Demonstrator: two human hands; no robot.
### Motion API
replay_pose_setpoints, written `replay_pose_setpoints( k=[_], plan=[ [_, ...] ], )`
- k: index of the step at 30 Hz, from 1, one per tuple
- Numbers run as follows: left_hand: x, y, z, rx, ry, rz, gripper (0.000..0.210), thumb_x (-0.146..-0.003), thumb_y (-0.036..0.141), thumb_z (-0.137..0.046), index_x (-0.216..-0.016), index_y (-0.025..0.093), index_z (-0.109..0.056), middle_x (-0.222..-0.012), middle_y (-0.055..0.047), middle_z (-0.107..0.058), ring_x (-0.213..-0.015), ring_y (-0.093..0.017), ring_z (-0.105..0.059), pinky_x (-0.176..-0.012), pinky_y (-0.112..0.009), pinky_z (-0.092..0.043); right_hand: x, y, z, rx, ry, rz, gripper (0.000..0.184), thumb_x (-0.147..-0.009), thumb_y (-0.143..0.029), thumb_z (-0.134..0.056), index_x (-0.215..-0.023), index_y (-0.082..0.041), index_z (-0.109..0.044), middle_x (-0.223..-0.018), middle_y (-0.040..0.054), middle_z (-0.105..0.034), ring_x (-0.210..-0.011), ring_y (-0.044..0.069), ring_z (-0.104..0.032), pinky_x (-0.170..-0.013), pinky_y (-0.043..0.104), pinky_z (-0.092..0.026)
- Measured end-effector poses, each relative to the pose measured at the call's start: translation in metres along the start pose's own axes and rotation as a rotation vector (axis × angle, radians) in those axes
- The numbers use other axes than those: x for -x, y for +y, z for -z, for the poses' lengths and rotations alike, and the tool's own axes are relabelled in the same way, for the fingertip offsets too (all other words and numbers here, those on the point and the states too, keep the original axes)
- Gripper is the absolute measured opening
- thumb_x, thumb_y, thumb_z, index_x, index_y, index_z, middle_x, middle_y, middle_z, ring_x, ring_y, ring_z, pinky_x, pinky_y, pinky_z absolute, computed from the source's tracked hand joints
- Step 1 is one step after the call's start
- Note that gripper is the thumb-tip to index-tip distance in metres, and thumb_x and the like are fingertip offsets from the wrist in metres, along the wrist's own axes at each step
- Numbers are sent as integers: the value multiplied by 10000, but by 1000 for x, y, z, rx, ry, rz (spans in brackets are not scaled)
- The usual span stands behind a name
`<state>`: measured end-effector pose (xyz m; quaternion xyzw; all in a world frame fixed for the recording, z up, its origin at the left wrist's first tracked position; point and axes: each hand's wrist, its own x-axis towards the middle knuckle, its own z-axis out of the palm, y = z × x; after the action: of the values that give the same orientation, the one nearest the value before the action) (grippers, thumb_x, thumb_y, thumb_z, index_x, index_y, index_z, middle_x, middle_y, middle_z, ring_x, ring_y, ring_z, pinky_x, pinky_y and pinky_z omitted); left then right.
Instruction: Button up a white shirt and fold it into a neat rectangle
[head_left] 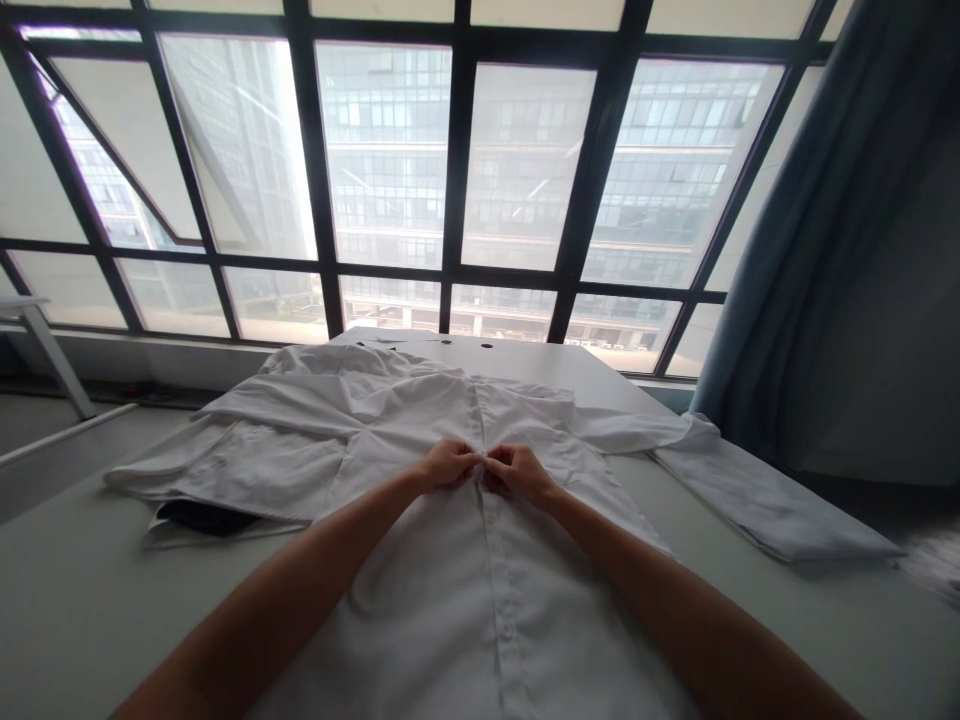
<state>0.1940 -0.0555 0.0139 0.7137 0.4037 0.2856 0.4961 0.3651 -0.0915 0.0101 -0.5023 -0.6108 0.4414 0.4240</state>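
A white button-up shirt [427, 590] lies spread over the table, its front placket running down the middle toward me. My left hand [450, 464] pinches the placket edge from the left side. From the right, my right hand [516, 470] grips the same spot, its fingertips meeting those of the left. Any button between the fingers is too small to make out. Below the hands the placket continues with small buttons along it. One sleeve [634, 430] stretches out to the right.
More white folded cloth [255, 465] lies at the left with something black [206, 517] under it. Another folded white piece [772, 500] rests at the right on the white table [67, 590]. Windows [390, 160] stand behind, with a dark curtain [795, 260] at right.
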Motion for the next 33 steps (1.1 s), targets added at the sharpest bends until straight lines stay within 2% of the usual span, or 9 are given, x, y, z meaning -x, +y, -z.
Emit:
replay_pose_setpoints(
  k=[8, 13, 18, 22, 27, 30, 33],
  plan=[
    [-1, 1, -1, -22, -37, 23, 313, -827, 376, -612, -623, 147, -551, -510, 35, -553, -391, -72, -449, -412, -195, -321, -2, -7, 1, -56, -38, -163, 35, -744, -149, -600, -713, -162, -607, -609, -10, -684, -507, 99, -612, -503, 182, -494],
    [-2, 1, -1, -27, -32, 97, 423, -868, 511, -556, -683, 133, -596, -584, 6, -613, -401, -70, -475, -411, -196, -326, -7, 0, -2, 142, 12, -70, 114, -757, -257, -638, -720, -165, -581, -508, -32, -617, -459, 112, -582, -421, 175, -419],
    [-8, -7, -4, -115, 23, 77, 568, -782, 670, -591, -635, 121, -610, -521, 11, -571, -395, -68, -451, -397, -196, -283, -11, 8, -7, 397, 117, 71, 110, -743, -259, -652, -732, -153, -625, -560, -8, -653, -517, 117, -608, -462, 168, -412],
    [-11, -9, -6, -98, 62, 77, 466, -829, 545, -590, -613, 133, -580, -474, 34, -518, -382, -68, -439, -388, -190, -276, -10, 8, -6, 419, 122, 97, 149, -757, -296, -658, -760, -147, -649, -611, 10, -679, -551, 123, -622, -490, 173, -432],
    [-9, -5, -7, -84, 79, 79, 304, -862, 324, -543, -624, 140, -581, -474, 37, -520, -371, -66, -427, -374, -184, -273, -8, 5, -3, 232, 59, 19, 123, -785, -263, -607, -709, -166, -605, -542, -17, -631, -464, 103, -573, -426, 170, -406],
    [-7, -4, -8, -119, 98, 61, 298, -861, 283, -531, -596, 149, -556, -424, 55, -460, -356, -64, -405, -367, -178, -259, -8, 1, -3, 110, 31, -43, 109, -783, -215, -570, -683, -173, -580, -528, -24, -622, -437, 96, -555, -407, 171, -405],
    [-5, -2, -9, -120, 103, 17, 266, -854, 253, -531, -606, 157, -532, -447, 65, -469, -362, -60, -417, -375, -172, -269, -8, -2, -3, 73, 5, -91, 150, -795, -195, -520, -651, -174, -555, -530, -22, -625, -423, 87, -544, -407, 168, -410]
  ],
)
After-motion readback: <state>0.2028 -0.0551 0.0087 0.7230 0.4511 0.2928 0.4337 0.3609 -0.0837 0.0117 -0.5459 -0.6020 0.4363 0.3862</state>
